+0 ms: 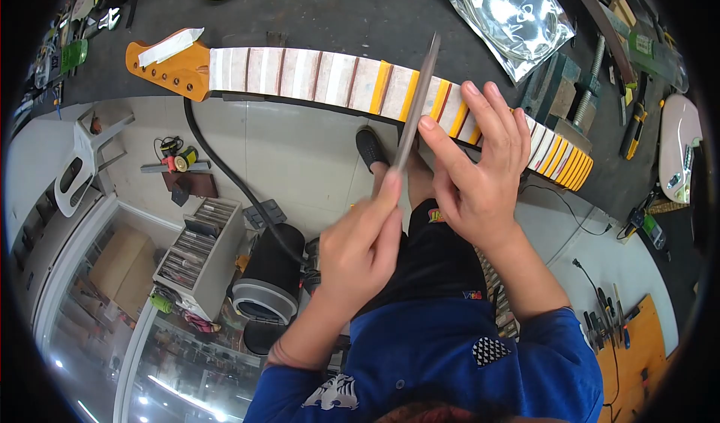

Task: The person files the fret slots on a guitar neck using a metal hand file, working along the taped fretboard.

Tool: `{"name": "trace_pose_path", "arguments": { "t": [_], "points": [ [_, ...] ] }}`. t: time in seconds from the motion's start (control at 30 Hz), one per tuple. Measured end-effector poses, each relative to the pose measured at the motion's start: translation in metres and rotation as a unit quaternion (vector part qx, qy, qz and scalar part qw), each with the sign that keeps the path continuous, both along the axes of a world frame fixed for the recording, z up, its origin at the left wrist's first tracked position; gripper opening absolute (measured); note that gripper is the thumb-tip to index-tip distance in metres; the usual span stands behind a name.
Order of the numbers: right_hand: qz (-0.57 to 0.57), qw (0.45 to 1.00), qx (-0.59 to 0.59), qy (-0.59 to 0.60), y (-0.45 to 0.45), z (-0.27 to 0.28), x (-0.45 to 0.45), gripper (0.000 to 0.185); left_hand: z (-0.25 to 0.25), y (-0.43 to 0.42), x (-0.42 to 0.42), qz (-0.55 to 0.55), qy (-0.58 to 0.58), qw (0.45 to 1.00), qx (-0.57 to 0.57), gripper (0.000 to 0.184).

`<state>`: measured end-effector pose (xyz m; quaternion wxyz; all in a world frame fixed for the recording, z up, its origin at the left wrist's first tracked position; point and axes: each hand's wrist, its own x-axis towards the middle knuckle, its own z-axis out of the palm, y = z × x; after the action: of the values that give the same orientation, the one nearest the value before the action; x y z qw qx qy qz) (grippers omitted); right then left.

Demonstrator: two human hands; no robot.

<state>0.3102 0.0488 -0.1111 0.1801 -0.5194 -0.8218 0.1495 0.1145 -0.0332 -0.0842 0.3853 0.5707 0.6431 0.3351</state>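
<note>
My left hand [358,247] is closed round the handle end of a long, narrow metal file [422,97]. The file lies crosswise over a guitar neck [335,78], its tip pointing away from me. My right hand [480,168] is spread on the neck just right of the file, with one fingertip close beside the blade; whether it touches the file I cannot tell. White and yellow tape strips cover the fretboard between the frets. At the left end, the amber headstock [169,67] carries a piece of white tape [171,46].
The neck lies along the front edge of a dark workbench [330,10]. A silvery plastic packet [510,18] and a bench vise [562,93] are behind it. A yellow-black cutter [636,123] lies at right. Below stand a black bin with a hose [266,288] and a white stool [86,160].
</note>
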Motion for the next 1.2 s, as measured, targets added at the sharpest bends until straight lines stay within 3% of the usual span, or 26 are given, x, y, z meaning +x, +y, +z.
{"name": "trace_pose_path", "arguments": {
  "t": [0.13,0.2,0.37,0.47,0.57,0.7,0.77,0.87,1.03,1.1,1.2],
  "points": [
    [-0.006,1.000,-0.002,0.005,0.001,0.000,-0.001,0.067,-0.002,0.048,0.015,0.033,-0.057,0.998,0.000,0.055],
    [0.000,1.000,-0.003,-0.002,0.000,0.001,0.000,0.067,-0.004,0.031,0.007,0.020,-0.040,0.999,0.016,0.054],
    [0.002,1.000,-0.001,-0.004,0.000,0.000,0.001,0.067,0.005,-0.062,-0.021,-0.030,-0.004,0.996,-0.078,0.046],
    [0.001,1.000,-0.005,-0.001,0.000,0.001,0.000,0.068,0.002,-0.004,-0.003,0.007,-0.025,1.000,0.006,0.052],
    [-0.003,1.000,-0.002,0.002,0.000,0.001,-0.001,0.069,-0.001,0.056,0.008,0.035,-0.118,0.992,-0.033,0.051],
    [0.000,1.000,0.003,0.004,0.000,0.000,0.000,0.070,-0.013,0.014,-0.002,0.026,-0.112,0.993,-0.006,0.051],
    [0.002,1.000,-0.003,0.003,0.001,0.001,-0.001,0.069,-0.013,-0.045,-0.016,0.010,-0.106,0.993,-0.042,0.052],
    [0.004,1.000,-0.014,-0.003,0.001,0.006,-0.001,0.069,-0.011,-0.064,-0.021,0.021,-0.140,0.989,-0.052,0.054],
    [-0.002,1.000,0.003,0.008,0.000,0.000,-0.001,0.068,-0.019,0.038,0.005,0.037,-0.168,0.985,-0.009,0.052],
    [0.002,1.000,0.005,0.007,0.000,-0.002,-0.001,0.068,-0.023,0.046,0.007,0.038,-0.167,0.985,0.013,0.052],
    [0.006,1.000,0.002,0.008,-0.001,-0.002,0.001,0.068,-0.029,-0.023,-0.003,0.019,-0.075,0.997,0.029,0.055]
  ]
}}
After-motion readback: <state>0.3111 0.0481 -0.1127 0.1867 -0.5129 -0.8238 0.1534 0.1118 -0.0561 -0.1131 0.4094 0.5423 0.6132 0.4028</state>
